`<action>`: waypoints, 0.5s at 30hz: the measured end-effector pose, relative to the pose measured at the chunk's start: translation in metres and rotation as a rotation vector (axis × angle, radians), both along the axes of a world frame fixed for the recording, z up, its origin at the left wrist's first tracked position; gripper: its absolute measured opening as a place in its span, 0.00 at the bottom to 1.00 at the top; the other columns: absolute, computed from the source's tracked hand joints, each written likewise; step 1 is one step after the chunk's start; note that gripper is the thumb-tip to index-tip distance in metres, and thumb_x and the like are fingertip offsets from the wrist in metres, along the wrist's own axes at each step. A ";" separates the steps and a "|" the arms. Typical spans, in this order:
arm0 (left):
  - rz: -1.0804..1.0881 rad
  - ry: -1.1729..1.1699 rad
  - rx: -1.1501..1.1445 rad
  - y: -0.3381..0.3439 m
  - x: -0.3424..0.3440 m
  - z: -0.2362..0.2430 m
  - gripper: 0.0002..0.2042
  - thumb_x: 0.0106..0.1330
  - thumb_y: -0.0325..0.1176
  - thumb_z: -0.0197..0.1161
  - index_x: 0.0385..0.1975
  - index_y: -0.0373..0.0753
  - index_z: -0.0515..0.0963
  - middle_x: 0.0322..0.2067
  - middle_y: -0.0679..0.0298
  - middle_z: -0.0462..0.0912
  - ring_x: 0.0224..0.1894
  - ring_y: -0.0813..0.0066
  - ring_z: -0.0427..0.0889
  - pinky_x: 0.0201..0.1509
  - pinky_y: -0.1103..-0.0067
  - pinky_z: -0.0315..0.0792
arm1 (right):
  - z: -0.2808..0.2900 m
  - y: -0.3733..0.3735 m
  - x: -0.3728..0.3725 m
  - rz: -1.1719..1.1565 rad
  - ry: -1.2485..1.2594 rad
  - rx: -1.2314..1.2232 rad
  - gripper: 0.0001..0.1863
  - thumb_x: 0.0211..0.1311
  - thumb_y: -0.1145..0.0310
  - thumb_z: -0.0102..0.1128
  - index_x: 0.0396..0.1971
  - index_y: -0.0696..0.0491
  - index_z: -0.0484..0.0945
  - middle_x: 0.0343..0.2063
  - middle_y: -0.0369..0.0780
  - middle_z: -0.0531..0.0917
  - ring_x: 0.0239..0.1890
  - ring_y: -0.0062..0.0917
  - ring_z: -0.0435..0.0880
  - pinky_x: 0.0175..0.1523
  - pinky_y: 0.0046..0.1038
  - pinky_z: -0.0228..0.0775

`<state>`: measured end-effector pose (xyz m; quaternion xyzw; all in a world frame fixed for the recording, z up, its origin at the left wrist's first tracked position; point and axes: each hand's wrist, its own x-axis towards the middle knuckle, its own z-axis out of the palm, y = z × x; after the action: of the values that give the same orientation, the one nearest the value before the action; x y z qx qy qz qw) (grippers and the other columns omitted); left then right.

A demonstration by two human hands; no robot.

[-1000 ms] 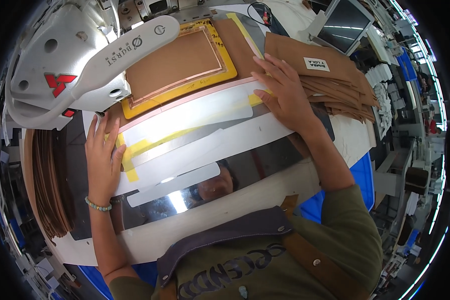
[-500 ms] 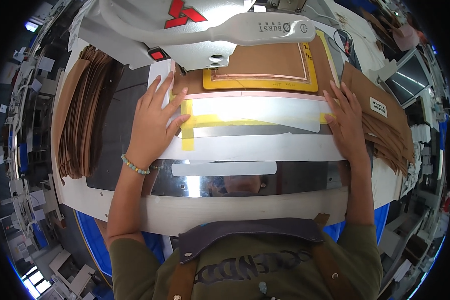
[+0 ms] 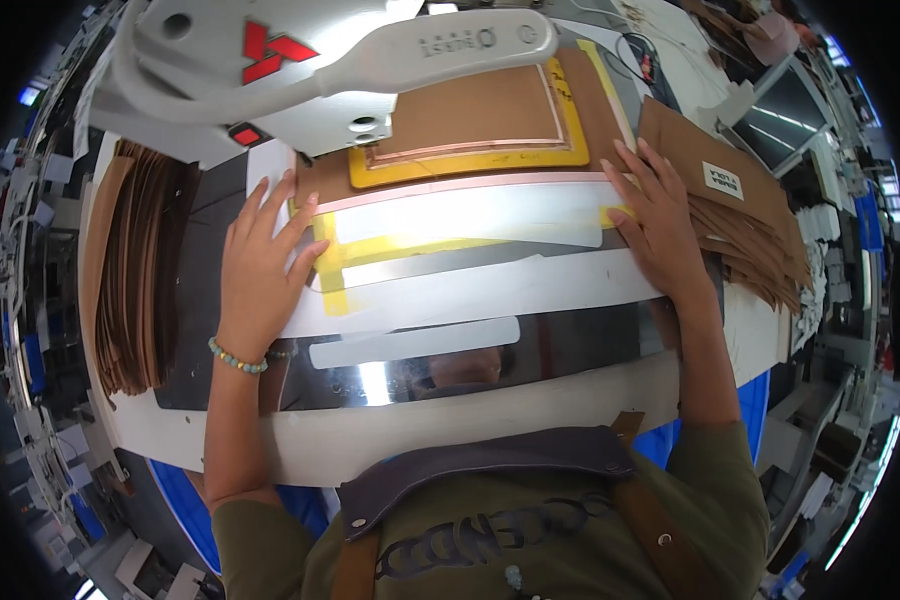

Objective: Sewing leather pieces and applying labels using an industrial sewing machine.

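Observation:
A brown panel [image 3: 592, 120] lies under the head of a white sewing machine [image 3: 200, 75], with a yellow frame [image 3: 470, 168] on top of it. My left hand [image 3: 260, 255] rests flat, fingers spread, on the left end of the white, taped sheet along the panel's near edge. On the right end my right hand [image 3: 655, 220] lies the same way, fingertips by the panel's near right corner. Yellow tape [image 3: 332, 265] crosses the white sheet [image 3: 460, 212] between the hands. Neither hand grips anything.
A stack of brown pieces [image 3: 130, 270] stands on edge at the left. More brown pieces [image 3: 685, 150] are fanned at the right, near a dark screen [image 3: 790, 110]. A grey lamp arm [image 3: 440, 50] reaches across the machine. The shiny metal plate [image 3: 420, 375] lies nearest me.
The whole view has shifted and tilted slightly, moving the scene leftward in the picture. Both hands keep nearly the same places on the white sheet.

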<state>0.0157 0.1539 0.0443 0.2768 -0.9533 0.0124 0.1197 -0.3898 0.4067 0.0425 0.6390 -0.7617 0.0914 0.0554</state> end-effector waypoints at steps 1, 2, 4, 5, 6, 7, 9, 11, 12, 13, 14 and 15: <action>-0.016 0.034 -0.040 -0.001 -0.001 -0.001 0.23 0.70 0.40 0.70 0.63 0.43 0.84 0.74 0.57 0.73 0.77 0.50 0.67 0.76 0.59 0.65 | -0.002 0.000 0.000 0.024 0.000 -0.021 0.28 0.80 0.51 0.55 0.71 0.49 0.76 0.77 0.41 0.68 0.82 0.42 0.57 0.83 0.51 0.45; -0.027 0.052 -0.023 -0.002 -0.001 0.000 0.22 0.70 0.37 0.70 0.62 0.42 0.84 0.74 0.58 0.74 0.77 0.50 0.68 0.76 0.59 0.66 | -0.003 0.001 -0.001 0.050 -0.001 -0.047 0.28 0.79 0.52 0.56 0.71 0.49 0.77 0.77 0.42 0.69 0.81 0.42 0.57 0.83 0.52 0.46; -0.036 0.059 -0.005 -0.003 -0.003 -0.001 0.22 0.69 0.33 0.69 0.63 0.39 0.83 0.73 0.56 0.74 0.75 0.47 0.69 0.76 0.60 0.67 | -0.006 0.002 -0.003 0.073 0.008 -0.085 0.28 0.79 0.50 0.55 0.70 0.50 0.77 0.76 0.43 0.70 0.80 0.43 0.59 0.83 0.53 0.46; -0.044 0.063 0.008 -0.005 -0.003 -0.001 0.22 0.69 0.30 0.69 0.63 0.38 0.82 0.73 0.55 0.74 0.75 0.46 0.70 0.76 0.59 0.67 | -0.008 0.003 -0.005 0.055 0.005 -0.079 0.28 0.79 0.50 0.55 0.69 0.50 0.77 0.75 0.43 0.70 0.80 0.43 0.60 0.82 0.53 0.47; -0.051 0.071 0.002 -0.005 -0.003 -0.001 0.22 0.69 0.29 0.68 0.64 0.37 0.82 0.73 0.55 0.74 0.75 0.47 0.70 0.77 0.59 0.66 | -0.010 0.003 -0.006 0.085 0.014 -0.107 0.28 0.79 0.49 0.55 0.69 0.50 0.78 0.75 0.43 0.71 0.80 0.44 0.61 0.82 0.53 0.48; -0.046 0.053 -0.009 -0.006 -0.003 -0.001 0.22 0.71 0.29 0.66 0.65 0.38 0.81 0.73 0.55 0.74 0.76 0.48 0.70 0.78 0.59 0.65 | -0.012 0.004 -0.006 0.029 0.027 -0.081 0.28 0.79 0.49 0.55 0.69 0.50 0.78 0.75 0.43 0.71 0.80 0.44 0.61 0.82 0.53 0.48; -0.031 0.077 0.063 -0.005 -0.002 -0.002 0.23 0.73 0.31 0.65 0.68 0.39 0.79 0.74 0.56 0.74 0.76 0.50 0.70 0.79 0.60 0.64 | -0.015 0.002 -0.005 0.067 0.024 -0.103 0.28 0.79 0.48 0.54 0.69 0.50 0.78 0.75 0.44 0.71 0.79 0.44 0.61 0.81 0.53 0.50; -0.024 0.047 0.061 -0.005 -0.001 -0.003 0.23 0.74 0.31 0.64 0.69 0.39 0.78 0.74 0.56 0.73 0.76 0.51 0.70 0.79 0.60 0.63 | -0.016 0.000 -0.003 0.064 0.026 -0.135 0.27 0.79 0.49 0.55 0.67 0.49 0.79 0.73 0.43 0.73 0.79 0.42 0.62 0.81 0.53 0.52; 0.012 0.034 0.048 -0.005 0.000 -0.004 0.24 0.74 0.32 0.64 0.70 0.39 0.78 0.74 0.56 0.73 0.76 0.51 0.70 0.79 0.60 0.62 | -0.013 0.001 -0.004 0.091 0.017 -0.180 0.25 0.79 0.51 0.56 0.66 0.49 0.79 0.72 0.42 0.74 0.78 0.41 0.64 0.80 0.52 0.53; -0.002 0.031 0.059 -0.006 0.000 -0.005 0.24 0.74 0.32 0.64 0.70 0.39 0.78 0.74 0.56 0.73 0.76 0.51 0.70 0.79 0.60 0.62 | -0.009 0.004 -0.007 0.068 0.023 -0.167 0.25 0.79 0.51 0.56 0.66 0.49 0.79 0.72 0.42 0.74 0.78 0.41 0.64 0.80 0.52 0.53; -0.011 0.036 0.069 -0.007 0.000 -0.005 0.24 0.74 0.32 0.64 0.70 0.40 0.77 0.74 0.56 0.73 0.76 0.52 0.70 0.79 0.61 0.62 | -0.003 0.004 -0.013 0.081 0.036 -0.157 0.23 0.77 0.53 0.59 0.62 0.50 0.82 0.69 0.41 0.77 0.75 0.39 0.68 0.77 0.51 0.58; -0.008 0.056 0.074 -0.008 0.001 -0.005 0.24 0.74 0.32 0.64 0.71 0.40 0.77 0.74 0.57 0.73 0.76 0.53 0.70 0.79 0.61 0.62 | 0.003 0.004 -0.021 0.103 0.049 -0.148 0.20 0.75 0.55 0.61 0.58 0.50 0.84 0.67 0.40 0.80 0.73 0.37 0.71 0.74 0.49 0.63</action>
<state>0.0163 0.1463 0.0391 0.2773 -0.9506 -0.0312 0.1363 -0.4107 0.4110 0.0455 0.6736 -0.7175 0.1342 0.1163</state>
